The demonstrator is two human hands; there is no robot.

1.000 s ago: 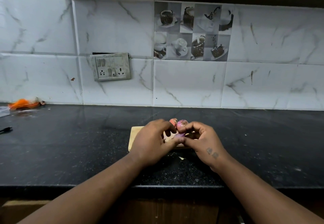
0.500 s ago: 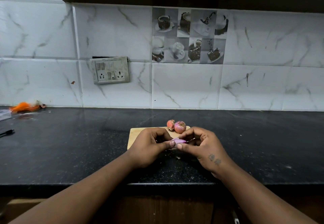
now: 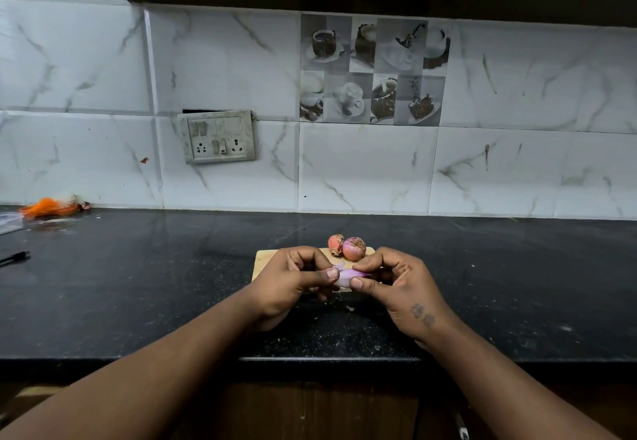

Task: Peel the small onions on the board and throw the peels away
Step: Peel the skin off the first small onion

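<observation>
A small wooden board [image 3: 265,257] lies on the black counter, mostly covered by my hands. Two small unpeeled reddish onions [image 3: 347,246] sit side by side at its far edge. Just above the board's near edge, my left hand [image 3: 291,283] and my right hand [image 3: 396,284] both pinch one pale purple onion [image 3: 344,277] between thumbs and fingertips. Its smooth purple flesh shows between the thumbs. A small light peel scrap [image 3: 350,308] lies on the counter below my hands.
The black counter [image 3: 138,284] runs left to right, its front edge just below my wrists. At far left lie an orange scrap pile [image 3: 50,207], a clear plastic box [image 3: 10,222] and a black pen [image 3: 15,257]. A switchboard [image 3: 218,136] is on the tiled wall.
My hands have drawn back toward me with the purple onion, uncovering the two unpeeled onions at the board's far edge. More of the purple flesh now shows between my thumbs.
</observation>
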